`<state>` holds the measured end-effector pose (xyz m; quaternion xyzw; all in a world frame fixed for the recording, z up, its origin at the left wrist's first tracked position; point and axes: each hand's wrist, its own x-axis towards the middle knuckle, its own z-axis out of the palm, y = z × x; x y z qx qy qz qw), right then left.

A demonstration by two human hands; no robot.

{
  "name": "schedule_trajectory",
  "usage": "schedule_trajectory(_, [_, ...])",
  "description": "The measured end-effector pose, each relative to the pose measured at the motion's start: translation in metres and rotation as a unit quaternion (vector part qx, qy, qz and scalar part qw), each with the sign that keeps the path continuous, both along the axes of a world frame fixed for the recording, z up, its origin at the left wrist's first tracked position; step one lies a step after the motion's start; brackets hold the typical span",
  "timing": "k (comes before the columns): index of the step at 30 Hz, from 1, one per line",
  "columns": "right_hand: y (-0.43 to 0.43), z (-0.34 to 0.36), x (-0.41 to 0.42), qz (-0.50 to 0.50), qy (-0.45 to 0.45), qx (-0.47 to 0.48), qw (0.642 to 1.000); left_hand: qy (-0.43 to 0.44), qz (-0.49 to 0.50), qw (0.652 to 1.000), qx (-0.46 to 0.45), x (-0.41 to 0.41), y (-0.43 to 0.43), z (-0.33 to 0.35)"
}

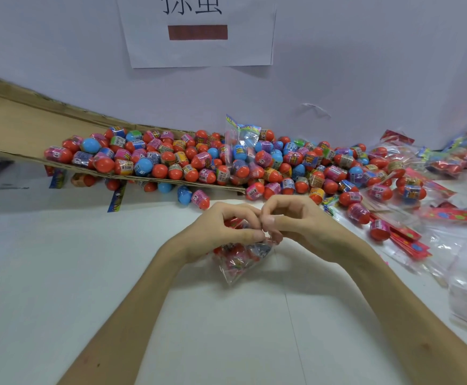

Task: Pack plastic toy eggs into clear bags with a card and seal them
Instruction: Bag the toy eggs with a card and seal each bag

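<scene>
The clear bag (240, 263) sits at the centre of the view, over the white tabletop (60, 259) and close to the person. It contains red toy eggs. Whether a card is inside cannot be told through the crinkled film.

The bag's long axis runs from its mouth, at the fingertips, down toward the person, with one bottom corner pointing nearest. The mouth therefore lies directly between the two hands, and neither hand is nearer than the other. Sealing, judged to be the step in hand, turns on this alignment.

The left hand (221, 229) is curled, thumb against fingers, pinching the left side of the mouth. The right hand (299, 223) is curled likewise and pinches the right side. The fingertips of both hands meet at the top edge.

Beyond the hands, the loose eggs (171, 159) lie heaped on a cardboard sheet (18, 126) and spill onto the tabletop. To the right lie red cards (410, 238), and farther back a group of packed bags (449, 162).
</scene>
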<state>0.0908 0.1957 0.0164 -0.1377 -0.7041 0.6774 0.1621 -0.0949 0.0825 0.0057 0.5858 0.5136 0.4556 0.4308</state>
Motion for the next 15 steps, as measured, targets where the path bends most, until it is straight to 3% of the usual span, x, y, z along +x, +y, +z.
schedule_trajectory(5, [0.0014, 0.0007, 0.0011, -0.03, -0.027, 0.044, 0.998, 0.019, 0.006, 1.0, -0.005, -0.0026, 0.0013, -0.0018])
schedule_trajectory(15, [0.001, 0.0007, 0.001, -0.006, -0.038, 0.022, 0.999, 0.004, 0.02, 1.0, -0.022, -0.0058, -0.0004, -0.0006])
